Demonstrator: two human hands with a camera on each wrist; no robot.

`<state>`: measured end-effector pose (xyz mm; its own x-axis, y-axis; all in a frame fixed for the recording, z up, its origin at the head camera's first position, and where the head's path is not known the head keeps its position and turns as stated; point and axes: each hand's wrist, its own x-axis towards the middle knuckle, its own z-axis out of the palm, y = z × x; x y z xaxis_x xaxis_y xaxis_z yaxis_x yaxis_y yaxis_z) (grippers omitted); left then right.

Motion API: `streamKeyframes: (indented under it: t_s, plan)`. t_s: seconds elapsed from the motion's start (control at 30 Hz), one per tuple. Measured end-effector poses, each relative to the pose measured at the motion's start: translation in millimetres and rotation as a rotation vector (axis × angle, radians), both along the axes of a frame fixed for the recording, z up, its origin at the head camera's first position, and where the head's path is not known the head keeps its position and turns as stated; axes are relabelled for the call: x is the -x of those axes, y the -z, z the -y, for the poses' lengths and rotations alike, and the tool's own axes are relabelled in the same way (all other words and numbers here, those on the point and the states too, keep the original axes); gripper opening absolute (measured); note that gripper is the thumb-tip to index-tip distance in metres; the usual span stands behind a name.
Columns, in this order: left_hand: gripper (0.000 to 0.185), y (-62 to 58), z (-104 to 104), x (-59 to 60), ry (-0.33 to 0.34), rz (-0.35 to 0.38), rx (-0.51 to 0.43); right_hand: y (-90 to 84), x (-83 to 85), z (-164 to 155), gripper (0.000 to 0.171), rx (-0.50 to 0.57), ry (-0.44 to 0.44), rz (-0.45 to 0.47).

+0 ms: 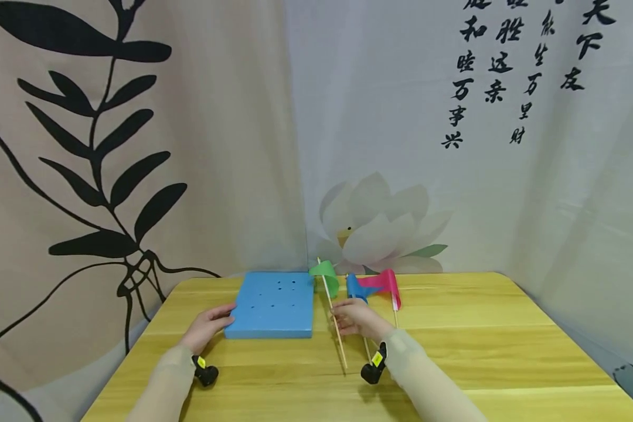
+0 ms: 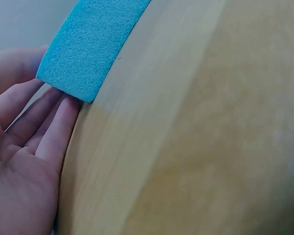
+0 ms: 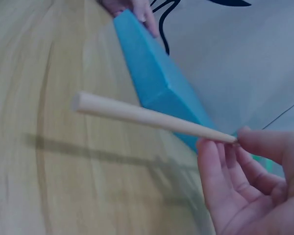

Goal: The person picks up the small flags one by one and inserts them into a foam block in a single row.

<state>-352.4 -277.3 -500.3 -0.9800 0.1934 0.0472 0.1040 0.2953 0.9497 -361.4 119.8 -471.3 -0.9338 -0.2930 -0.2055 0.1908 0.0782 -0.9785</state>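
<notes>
Right hand (image 1: 354, 319): pinches green flag (image 1: 325, 274) by its stick, lifted off table (image 1: 453, 351)
Left hand (image 1: 207, 325): fingers straight, touching blue foam block (image 1: 272, 305) (left edge)
Farther: blue flag (image 1: 354, 287), pink flag (image 1: 385, 282) beside right hand

Both arms wear pale, cream-coloured sheer sleeves (image 1: 427, 375) reaching the wrists. A small black camera (image 1: 373, 368) with a yellow tag is strapped under each wrist. Both hands are bare.

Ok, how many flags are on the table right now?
3. The green flag is on the stick pinched by the right hand, next to the blue foam block. The blue flag and pink flag lie just beyond that hand. More could be hidden.
</notes>
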Motion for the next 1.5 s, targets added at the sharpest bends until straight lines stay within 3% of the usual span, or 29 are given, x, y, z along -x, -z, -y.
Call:
streamKeyframes:
  t_s: [0.3,0.63,0.93,1.13,1.33,1.5]
  plan:
    - [0.055,1.5,2,-2.0,0.015,0.006,-0.03,-15.9,4.1,2,0.031,0.132,0.062,-0.057]
    - [0.054,2.3,-2,1.6,0.004,0.001,-0.004,-30.0,9.6,11,0.022,0.265,0.067,-0.122]
    - [0.052,0.0,-4,-2.7,0.001,-0.002,0.004,-60.0,10.0,37,0.017,0.289,0.086,-0.194]
    - [0.054,3.6,-2,1.0,-0.019,0.016,0.002,-76.0,14.2,53,0.021,0.289,0.125,-0.25]
    - [0.055,5.5,-1,1.0,-0.022,0.016,-0.003,-85.1,21.5,70,0.029,0.309,0.17,-0.251]
    - [0.055,2.7,-3,-0.6,-0.015,0.003,0.007,-86.8,28.6,84,0.023,0.325,0.198,-0.272]
